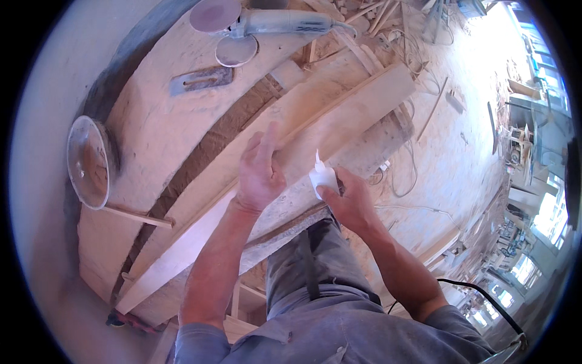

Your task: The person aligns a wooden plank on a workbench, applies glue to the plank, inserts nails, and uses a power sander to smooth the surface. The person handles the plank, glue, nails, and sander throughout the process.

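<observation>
My right hand (353, 200) is wrapped round a small white squeeze bottle (324, 180) with a narrow pointed nozzle, which points up and away from me. The bottle is held just over the near side of a long pale wooden board (357, 109). This board runs from lower left to upper right across the bench. Farther left, my left hand (260, 173) is over the board with its fingers stretched out and nothing in them. Whether it touches the wood I cannot tell.
On the dusty bench (151, 121) lie a power tool (285, 23) with round discs beside it, and a slotted flat plate (203, 80). A clear round tub (91, 161) stands at the left, near a thin wooden stick (142, 216). Wood scraps and cables litter the floor.
</observation>
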A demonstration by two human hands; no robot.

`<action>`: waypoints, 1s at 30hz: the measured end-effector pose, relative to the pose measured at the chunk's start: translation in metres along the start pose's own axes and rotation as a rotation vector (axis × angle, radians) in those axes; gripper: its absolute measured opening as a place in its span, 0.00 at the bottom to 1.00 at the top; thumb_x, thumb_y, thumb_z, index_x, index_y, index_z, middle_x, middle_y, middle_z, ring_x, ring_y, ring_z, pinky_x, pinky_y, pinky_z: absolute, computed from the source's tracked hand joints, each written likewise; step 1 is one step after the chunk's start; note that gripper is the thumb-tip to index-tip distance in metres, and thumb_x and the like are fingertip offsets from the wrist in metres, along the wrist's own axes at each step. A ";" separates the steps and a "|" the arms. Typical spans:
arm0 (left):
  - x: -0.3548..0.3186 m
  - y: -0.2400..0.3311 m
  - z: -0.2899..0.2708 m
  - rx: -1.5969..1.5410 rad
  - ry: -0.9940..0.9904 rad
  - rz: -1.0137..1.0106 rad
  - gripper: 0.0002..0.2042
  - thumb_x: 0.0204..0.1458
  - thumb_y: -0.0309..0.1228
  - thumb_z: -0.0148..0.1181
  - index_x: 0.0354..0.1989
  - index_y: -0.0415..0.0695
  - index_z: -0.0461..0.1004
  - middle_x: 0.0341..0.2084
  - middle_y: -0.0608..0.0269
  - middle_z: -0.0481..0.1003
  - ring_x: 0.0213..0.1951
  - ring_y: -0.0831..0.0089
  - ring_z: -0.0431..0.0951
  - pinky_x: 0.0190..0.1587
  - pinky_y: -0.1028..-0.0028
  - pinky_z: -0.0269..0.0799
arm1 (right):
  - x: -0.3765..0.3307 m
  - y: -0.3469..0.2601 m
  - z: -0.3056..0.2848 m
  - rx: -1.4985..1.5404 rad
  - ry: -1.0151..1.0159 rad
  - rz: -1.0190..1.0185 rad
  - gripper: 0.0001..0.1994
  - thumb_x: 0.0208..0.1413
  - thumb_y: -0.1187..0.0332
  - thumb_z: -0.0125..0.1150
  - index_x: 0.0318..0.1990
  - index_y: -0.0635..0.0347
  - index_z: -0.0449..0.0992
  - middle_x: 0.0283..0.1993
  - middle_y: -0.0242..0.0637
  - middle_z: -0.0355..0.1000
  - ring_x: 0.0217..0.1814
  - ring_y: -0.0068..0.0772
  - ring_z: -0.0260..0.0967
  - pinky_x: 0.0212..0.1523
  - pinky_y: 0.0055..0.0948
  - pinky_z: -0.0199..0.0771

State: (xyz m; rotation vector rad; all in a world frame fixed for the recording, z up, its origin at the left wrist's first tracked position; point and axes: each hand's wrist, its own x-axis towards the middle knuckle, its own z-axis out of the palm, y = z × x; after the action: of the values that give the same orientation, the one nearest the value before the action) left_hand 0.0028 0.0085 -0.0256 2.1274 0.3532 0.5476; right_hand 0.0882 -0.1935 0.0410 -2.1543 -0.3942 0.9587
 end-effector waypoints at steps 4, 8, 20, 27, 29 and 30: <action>0.000 0.003 -0.001 -0.015 -0.001 -0.035 0.36 0.44 0.09 0.44 0.69 0.33 0.63 0.35 0.47 0.78 0.37 0.53 0.81 0.43 0.62 0.78 | 0.007 -0.012 0.004 -0.003 -0.060 0.029 0.15 0.58 0.62 0.64 0.43 0.68 0.78 0.36 0.55 0.77 0.39 0.55 0.77 0.43 0.43 0.74; -0.002 -0.002 0.001 0.005 0.000 -0.037 0.38 0.42 0.09 0.43 0.70 0.34 0.63 0.35 0.48 0.79 0.37 0.53 0.81 0.42 0.62 0.79 | 0.013 -0.017 0.013 0.082 -0.127 0.074 0.16 0.59 0.61 0.64 0.41 0.69 0.79 0.35 0.55 0.77 0.38 0.45 0.78 0.41 0.42 0.74; -0.003 -0.006 0.004 -0.001 0.002 -0.030 0.41 0.40 0.10 0.43 0.72 0.34 0.60 0.34 0.48 0.78 0.37 0.54 0.81 0.43 0.62 0.79 | 0.024 -0.011 0.025 0.314 -0.137 0.214 0.16 0.60 0.61 0.65 0.36 0.70 0.82 0.25 0.37 0.75 0.26 0.25 0.72 0.29 0.33 0.70; -0.001 -0.005 0.004 -0.018 0.021 0.001 0.41 0.39 0.10 0.43 0.72 0.34 0.60 0.34 0.48 0.78 0.36 0.55 0.80 0.42 0.62 0.79 | 0.025 -0.026 0.019 0.591 -0.176 0.380 0.14 0.57 0.62 0.64 0.31 0.67 0.82 0.23 0.32 0.72 0.22 0.20 0.67 0.22 0.25 0.63; -0.002 -0.006 0.005 -0.006 0.024 0.003 0.41 0.39 0.10 0.43 0.72 0.33 0.61 0.33 0.49 0.78 0.36 0.55 0.80 0.42 0.62 0.79 | 0.026 -0.029 0.018 0.558 -0.169 0.377 0.14 0.57 0.61 0.64 0.31 0.67 0.81 0.22 0.32 0.71 0.20 0.20 0.66 0.21 0.25 0.62; -0.001 -0.005 0.005 -0.007 0.022 0.005 0.41 0.39 0.10 0.43 0.71 0.33 0.61 0.33 0.49 0.78 0.36 0.55 0.80 0.42 0.62 0.79 | 0.026 -0.030 0.018 0.557 -0.161 0.377 0.15 0.56 0.61 0.64 0.31 0.68 0.81 0.22 0.32 0.71 0.20 0.21 0.65 0.20 0.26 0.62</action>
State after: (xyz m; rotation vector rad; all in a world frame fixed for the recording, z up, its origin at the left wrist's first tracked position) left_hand 0.0038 0.0075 -0.0328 2.1170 0.3576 0.5749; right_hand 0.0932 -0.1501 0.0411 -1.6676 0.2021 1.2782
